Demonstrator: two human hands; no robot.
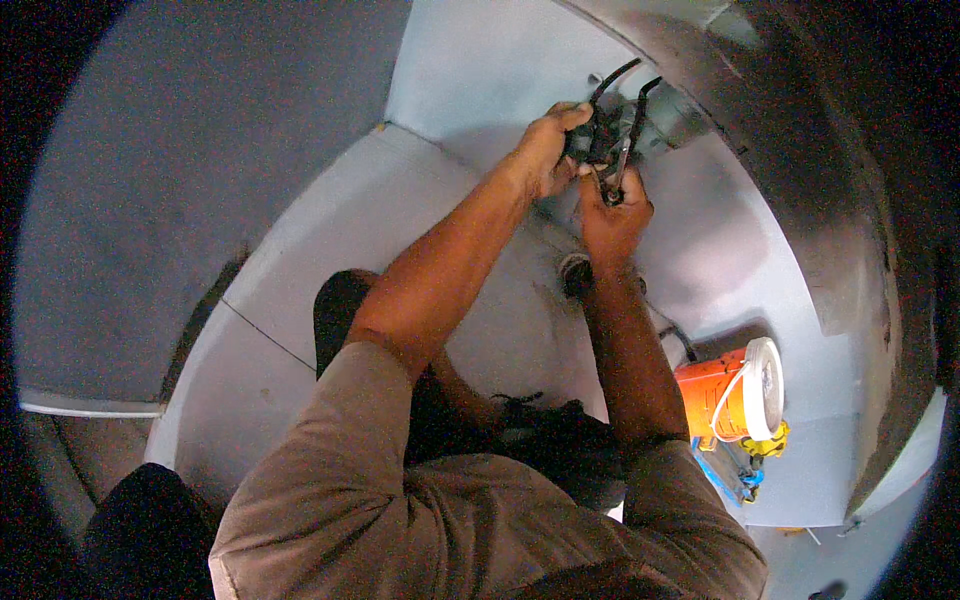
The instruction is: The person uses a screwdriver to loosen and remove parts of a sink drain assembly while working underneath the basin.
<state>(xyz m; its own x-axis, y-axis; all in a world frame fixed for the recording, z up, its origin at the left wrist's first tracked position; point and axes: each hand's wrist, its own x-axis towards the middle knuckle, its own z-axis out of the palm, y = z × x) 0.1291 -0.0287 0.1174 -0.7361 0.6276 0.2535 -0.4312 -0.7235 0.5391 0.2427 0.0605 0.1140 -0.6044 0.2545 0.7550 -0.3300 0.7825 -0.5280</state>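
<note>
I see the right hand (614,226) curled around the lower end of a slim silvery metal shank (623,160), while the left hand (546,148) closes on the side of a dark, compact assembly with two bent black rods (601,138), presumably to brace it (whether the shank belongs to it, I can't tell). The assembly is up ahead, in front of a pale blue-grey smooth wall (480,65); farther out, right of the forearm, an orange plastic bucket with a white lid (708,392) probably sits there to stay within reach.
</note>
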